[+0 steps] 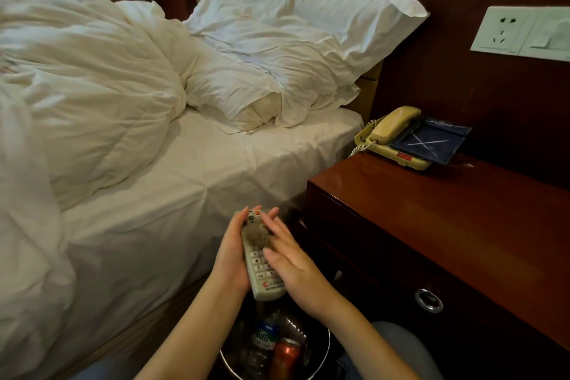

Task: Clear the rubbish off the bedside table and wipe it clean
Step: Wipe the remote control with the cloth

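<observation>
I hold the remote (262, 268) low at 6 o'clock, above the bin (320, 345) and well apart from the surface (431, 219) at 3 o'clock.

Handling, as judged: the remote is light, stiff plastic with a smooth back, so it is liable to slip. It is best held along its long edges, clear of the keys.

Hands:
- The left hand (229, 259) grips the remote's left edge, fingers curled behind it.
- The right hand (293, 265) lies flat, fingers nearly straight, pressing a soft brownish wad (258, 236) onto the upper keys. I cannot tell its material.

A bottle (263, 339) and a can (285, 355) lie in the bin. A telephone (391, 129) and a dark tray (431, 140) sit on the surface at 1 o'clock.
</observation>
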